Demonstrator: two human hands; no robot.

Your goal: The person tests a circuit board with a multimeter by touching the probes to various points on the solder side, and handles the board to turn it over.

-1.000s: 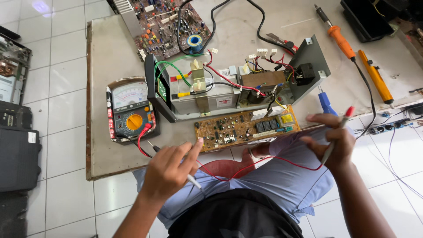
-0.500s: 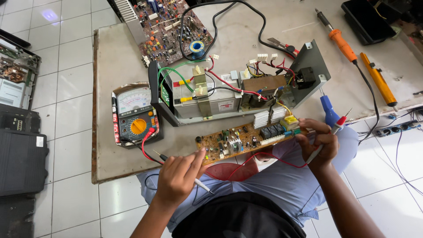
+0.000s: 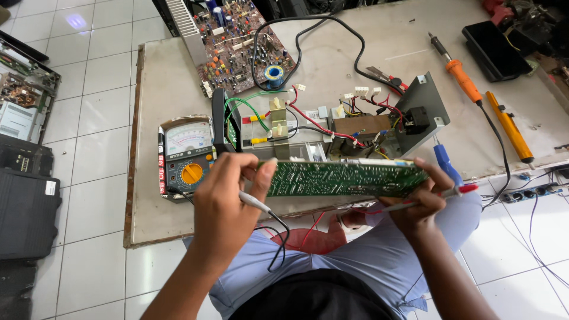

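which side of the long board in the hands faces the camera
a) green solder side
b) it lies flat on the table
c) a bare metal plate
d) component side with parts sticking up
a: the circuit board is held up between the left hand and right hand, showing its green trace side dotted with solder points.

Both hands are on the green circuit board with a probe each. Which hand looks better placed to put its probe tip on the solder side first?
Probably the left hand: its black probe lies beside the near left edge of the circuit board. The right hand grips the board's right end, with the red probe lying along its underside.
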